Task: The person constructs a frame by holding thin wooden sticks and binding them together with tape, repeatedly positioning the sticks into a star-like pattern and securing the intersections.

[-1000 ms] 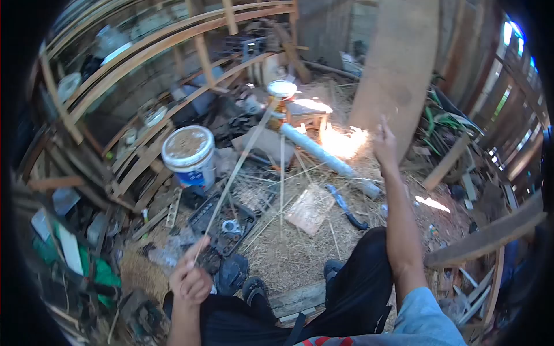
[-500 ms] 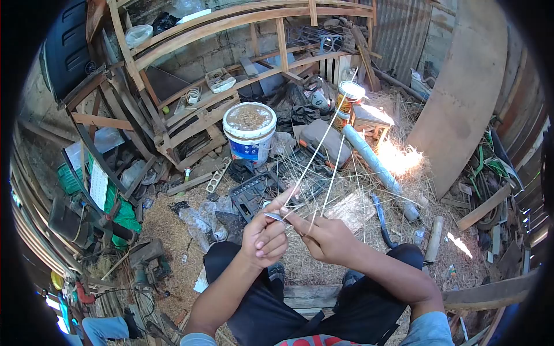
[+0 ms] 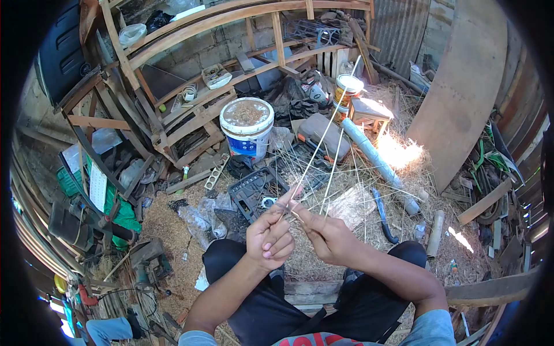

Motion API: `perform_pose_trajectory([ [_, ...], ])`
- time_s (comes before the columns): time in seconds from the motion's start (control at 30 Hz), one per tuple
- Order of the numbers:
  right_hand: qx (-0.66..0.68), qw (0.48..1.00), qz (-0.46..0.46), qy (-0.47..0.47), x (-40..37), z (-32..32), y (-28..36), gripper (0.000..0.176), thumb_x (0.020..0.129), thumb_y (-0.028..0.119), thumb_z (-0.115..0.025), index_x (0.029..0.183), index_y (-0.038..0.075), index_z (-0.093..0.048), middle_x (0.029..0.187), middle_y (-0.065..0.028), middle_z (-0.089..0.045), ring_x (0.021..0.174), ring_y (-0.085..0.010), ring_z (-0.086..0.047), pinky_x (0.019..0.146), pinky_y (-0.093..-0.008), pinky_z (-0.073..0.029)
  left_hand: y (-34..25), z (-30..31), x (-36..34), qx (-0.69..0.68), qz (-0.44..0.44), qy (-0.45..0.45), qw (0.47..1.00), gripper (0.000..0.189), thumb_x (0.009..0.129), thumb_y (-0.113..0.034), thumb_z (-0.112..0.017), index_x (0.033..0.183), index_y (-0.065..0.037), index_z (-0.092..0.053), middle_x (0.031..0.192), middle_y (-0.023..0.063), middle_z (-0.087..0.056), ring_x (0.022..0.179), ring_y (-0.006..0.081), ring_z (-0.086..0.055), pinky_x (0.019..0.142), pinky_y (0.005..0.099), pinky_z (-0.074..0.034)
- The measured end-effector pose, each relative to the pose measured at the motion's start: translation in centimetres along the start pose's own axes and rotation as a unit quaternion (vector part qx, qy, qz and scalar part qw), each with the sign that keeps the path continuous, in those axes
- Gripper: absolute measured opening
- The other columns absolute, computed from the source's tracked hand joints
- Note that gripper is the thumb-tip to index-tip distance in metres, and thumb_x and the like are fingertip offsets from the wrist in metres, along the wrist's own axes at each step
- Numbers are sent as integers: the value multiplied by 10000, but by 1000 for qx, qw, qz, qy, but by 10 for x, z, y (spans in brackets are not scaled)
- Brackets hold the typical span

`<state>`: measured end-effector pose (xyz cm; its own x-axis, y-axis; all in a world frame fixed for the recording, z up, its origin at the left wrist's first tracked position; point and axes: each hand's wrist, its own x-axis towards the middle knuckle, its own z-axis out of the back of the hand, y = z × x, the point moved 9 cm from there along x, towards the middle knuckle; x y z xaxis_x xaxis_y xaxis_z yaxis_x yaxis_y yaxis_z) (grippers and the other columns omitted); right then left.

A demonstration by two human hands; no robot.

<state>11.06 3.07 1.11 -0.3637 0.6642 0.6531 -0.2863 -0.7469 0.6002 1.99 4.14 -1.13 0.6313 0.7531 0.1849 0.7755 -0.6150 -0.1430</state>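
Note:
My left hand [image 3: 269,234] is closed around the near end of a long thin bamboo strip [image 3: 323,134], which runs up and away toward the paint tin [image 3: 348,90]. My right hand [image 3: 326,235] sits right beside it, its fingertips pinching the same strip just past the left thumb. Both hands hover above my knees in dark trousers. Several more thin strips [image 3: 333,173] lie loose on the straw-covered ground in front of me.
A white bucket [image 3: 247,127] filled with sawdust stands ahead left. A black tool case [image 3: 257,189], a grey pipe [image 3: 378,165], a blue-handled knife [image 3: 383,213] and a small wooden stool [image 3: 369,115] lie around. Curved wooden frames [image 3: 190,69] stand at left, a big board [image 3: 467,98] at right.
One second ago my hands were far apart, the right one raised at the strip's far end. They have come together on the near end, and my view has tilted down.

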Motion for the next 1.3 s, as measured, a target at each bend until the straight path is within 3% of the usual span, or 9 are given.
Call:
perform_pose_trajectory([
  [0.2, -148, 983, -14, 110, -1, -8, 6, 645, 830, 29, -598, 1441, 173, -452, 735, -105, -580, 614, -275, -620, 515, -387, -502, -1, 3, -2, 12, -1, -25, 1000, 576, 982, -94, -273, 1541, -87, -131, 435, 13, -349, 297, 106, -326, 316, 233, -290],
  [0.3, -173, 981, -37, 85, 3, 0, -2, 668, 831, 34, -598, 1452, 219, -438, 715, -105, -567, 610, -278, -619, 499, -392, -499, -1, 4, -5, 21, 2, -29, 999, 577, 978, -88, -274, 1539, -84, -141, 422, 8, -332, 289, 97, -313, 310, 221, -289],
  [0.5, -134, 987, -84, -33, 21, 48, -29, 569, 903, 39, -549, 1448, 164, -443, 809, -177, -655, 566, -257, -604, 495, -334, -483, 7, -1, -9, 71, 39, 3, 997, 563, 975, -75, -264, 1529, -50, -160, 418, -2, -325, 287, 85, -305, 306, 211, -294],
  [0.6, -103, 971, -196, -87, 20, 89, -73, 530, 930, 30, -521, 1447, 112, -436, 880, -214, -668, 546, -212, -577, 516, -311, -470, 12, 3, -11, 91, 53, -15, 994, 553, 982, -79, -272, 1523, -35, -169, 423, 1, -331, 293, 83, -303, 313, 210, -290],
  [0.73, -120, 979, -166, -12, 20, 76, -44, 541, 921, 31, -526, 1449, 104, -432, 768, -182, -621, 568, -202, -582, 523, -307, -468, 6, 12, -9, 105, 32, -69, 991, 548, 991, -90, -290, 1525, -45, -174, 433, 0, -335, 303, 84, -299, 322, 208, -283],
  [0.87, -114, 989, 2, 97, 3, 9, 10, 650, 808, -11, -581, 1434, 114, -460, 672, -106, -551, 543, -266, -550, 507, -350, -468, 4, 12, -9, 105, 26, -84, 991, 545, 997, -96, -295, 1531, -88, -187, 438, -5, -328, 309, 85, -295, 324, 209, -280],
  [0.97, -149, 978, -26, 146, -3, -5, 4, 679, 777, -2, -603, 1429, 132, -466, 703, -104, -576, 582, -273, -590, 515, -373, -485, 5, 9, -10, 97, 14, -60, 993, 534, 1001, -97, -290, 1529, -116, -208, 441, -8, -329, 311, 85, -294, 325, 212, -283],
  [1.07, -168, 980, -1, 107, 3, 3, 8, 660, 830, 76, -605, 1456, 203, -439, 683, -67, -515, 527, -232, -552, 454, -348, -473, 4, 7, -11, 91, 13, -64, 994, 525, 1002, -95, -288, 1523, -112, -222, 438, -8, -326, 309, 85, -296, 326, 216, -286],
  [1.3, -170, 982, -14, 86, 6, 13, -3, 690, 815, 54, -608, 1464, 199, -423, 685, -70, -528, 555, -235, -567, 484, -360, -482, 6, 12, -11, 55, 19, -50, 997, 535, 1001, -77, -241, 1529, -94, -153, 439, 19, -371, 300, 103, -331, 344, 231, -313],
])
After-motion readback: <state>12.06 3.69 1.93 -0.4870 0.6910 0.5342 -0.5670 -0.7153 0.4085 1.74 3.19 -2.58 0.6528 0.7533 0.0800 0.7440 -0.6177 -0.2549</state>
